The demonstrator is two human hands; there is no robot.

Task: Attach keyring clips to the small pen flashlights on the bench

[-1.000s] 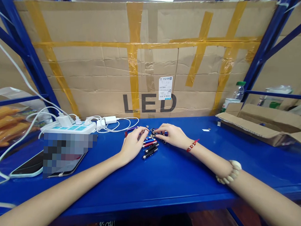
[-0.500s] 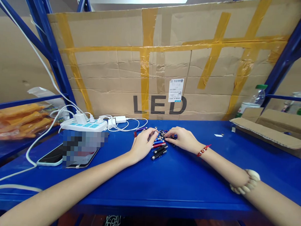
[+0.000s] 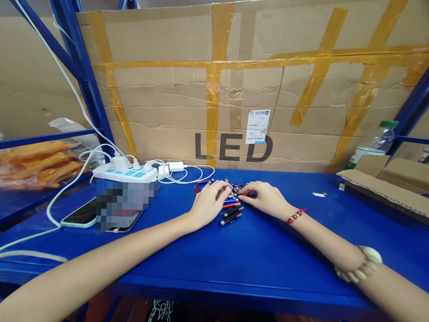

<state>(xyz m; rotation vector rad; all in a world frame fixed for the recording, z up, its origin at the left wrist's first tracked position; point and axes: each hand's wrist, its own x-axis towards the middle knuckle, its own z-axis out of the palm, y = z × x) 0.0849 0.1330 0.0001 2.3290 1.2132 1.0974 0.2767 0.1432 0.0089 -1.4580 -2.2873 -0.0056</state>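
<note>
A small pile of pen-like metal tubes with shiny ends lies on the blue table [image 3: 267, 257] between my hands. At the near side of the pile are black tubes [image 3: 231, 217], with a red tube [image 3: 231, 205] and a blue tube [image 3: 230, 201] just behind. My left hand [image 3: 209, 203] curves around the pile's left side, thumb and fingers apart, with nothing visible in its grip. On the other side, the bent fingertips of my right hand [image 3: 260, 196] are closed together at small silvery pieces [image 3: 236, 189]. Whatever they pinch is hidden.
Behind the hands stands a large taped cardboard sheet [image 3: 174, 112]. To the left are a white power strip [image 3: 129, 174] with cables and a phone [image 3: 81, 212] beside a blurred patch. An open cardboard box [image 3: 392, 190] and a bottle [image 3: 373, 144] stand right.
The view has shifted slightly, moving the whole scene a little to the right. Both hands stay at the pile, with only small finger movements.
</note>
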